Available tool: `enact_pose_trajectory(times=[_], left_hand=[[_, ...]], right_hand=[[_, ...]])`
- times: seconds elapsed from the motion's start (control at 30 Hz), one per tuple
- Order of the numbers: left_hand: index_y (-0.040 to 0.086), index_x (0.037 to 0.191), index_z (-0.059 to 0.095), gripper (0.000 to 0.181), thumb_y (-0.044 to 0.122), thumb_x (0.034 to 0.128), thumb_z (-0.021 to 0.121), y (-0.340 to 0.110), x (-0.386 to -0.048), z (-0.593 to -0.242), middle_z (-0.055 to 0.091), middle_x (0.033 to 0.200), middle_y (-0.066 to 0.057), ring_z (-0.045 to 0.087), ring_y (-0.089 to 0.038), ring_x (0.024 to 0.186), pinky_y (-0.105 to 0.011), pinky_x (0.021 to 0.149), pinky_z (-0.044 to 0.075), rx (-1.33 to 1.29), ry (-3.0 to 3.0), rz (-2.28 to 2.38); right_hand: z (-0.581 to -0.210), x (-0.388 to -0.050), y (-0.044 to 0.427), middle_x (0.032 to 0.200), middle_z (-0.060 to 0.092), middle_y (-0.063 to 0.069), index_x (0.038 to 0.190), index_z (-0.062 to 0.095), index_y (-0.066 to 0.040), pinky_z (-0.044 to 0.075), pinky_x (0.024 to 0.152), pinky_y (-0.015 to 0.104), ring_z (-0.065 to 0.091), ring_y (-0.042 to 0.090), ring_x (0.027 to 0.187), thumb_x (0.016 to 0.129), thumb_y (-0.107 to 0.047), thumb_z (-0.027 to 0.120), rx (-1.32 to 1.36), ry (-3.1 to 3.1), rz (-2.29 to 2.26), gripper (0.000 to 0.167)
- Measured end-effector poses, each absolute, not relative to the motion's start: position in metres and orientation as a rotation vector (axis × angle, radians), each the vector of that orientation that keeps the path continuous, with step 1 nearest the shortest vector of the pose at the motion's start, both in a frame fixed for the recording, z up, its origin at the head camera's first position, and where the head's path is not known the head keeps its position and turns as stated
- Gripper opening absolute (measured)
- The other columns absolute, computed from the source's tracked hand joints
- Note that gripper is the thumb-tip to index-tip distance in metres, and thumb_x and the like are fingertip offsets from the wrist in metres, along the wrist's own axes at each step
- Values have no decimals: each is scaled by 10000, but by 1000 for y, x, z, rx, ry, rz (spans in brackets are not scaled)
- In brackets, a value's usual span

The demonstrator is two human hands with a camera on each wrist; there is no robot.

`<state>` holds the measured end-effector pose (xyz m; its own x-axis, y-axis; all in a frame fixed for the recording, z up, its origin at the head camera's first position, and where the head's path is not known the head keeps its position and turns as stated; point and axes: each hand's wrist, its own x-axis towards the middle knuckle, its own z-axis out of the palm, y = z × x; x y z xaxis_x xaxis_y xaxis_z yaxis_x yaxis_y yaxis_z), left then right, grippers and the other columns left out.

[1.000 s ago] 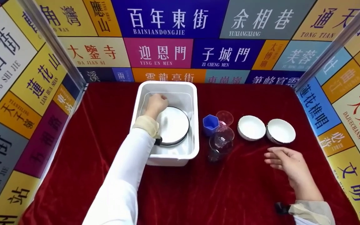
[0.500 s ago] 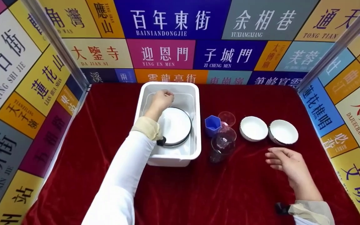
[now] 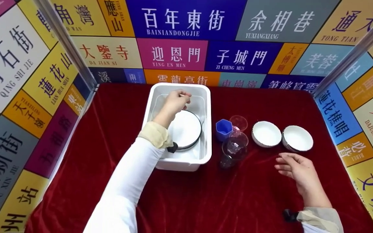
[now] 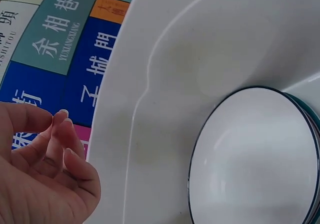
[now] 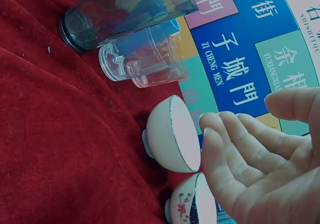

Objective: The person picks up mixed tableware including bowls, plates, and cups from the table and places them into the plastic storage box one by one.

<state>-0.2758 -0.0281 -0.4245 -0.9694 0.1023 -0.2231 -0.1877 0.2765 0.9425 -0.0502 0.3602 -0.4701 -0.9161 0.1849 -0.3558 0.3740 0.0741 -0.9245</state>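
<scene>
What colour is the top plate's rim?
Blue-black, on a white plate; clearest in the left wrist view.

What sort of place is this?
Probably a small staged booth, not a working kitchen: panels with Chinese lettering stand on three sides, red cloth spreads between them, and a white tub and bowls sit on it.

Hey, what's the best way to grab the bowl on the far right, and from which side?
Probably pinch the far-right bowl by its rim, on the right side, coming from above with your right hand: it stands upright, mouth up, and the other bowl sits close on its left.
</scene>
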Motion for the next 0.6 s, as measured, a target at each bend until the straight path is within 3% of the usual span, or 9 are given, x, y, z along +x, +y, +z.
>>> enact_pose_trajectory(times=[0.3,0.5,0.6], left_hand=[[79,1138,685,218,136,983,543,-26,-262,-412,624,862,-10,549,-118,636,-209,556,404,11,2257,1781],[87,1138,688,218,128,986,536,-27,-253,-409,635,873,-18,561,-131,656,-204,560,407,39,2271,1771],[56,1138,691,235,89,970,530,-26,-246,-409,634,845,-27,555,-134,651,-205,585,446,70,2275,1793]], right_hand=[[-475,-55,361,881,733,-91,1046,649,-195,605,808,241,739,90,863,1059,-186,505,569,2121,-2072,145],[-479,-61,360,873,738,-68,1043,633,-153,609,795,241,742,101,850,1031,-200,577,579,2079,-2124,74],[-483,-63,358,876,733,-75,1120,589,-102,608,804,240,739,92,855,1029,-215,582,595,2073,-2110,146]])
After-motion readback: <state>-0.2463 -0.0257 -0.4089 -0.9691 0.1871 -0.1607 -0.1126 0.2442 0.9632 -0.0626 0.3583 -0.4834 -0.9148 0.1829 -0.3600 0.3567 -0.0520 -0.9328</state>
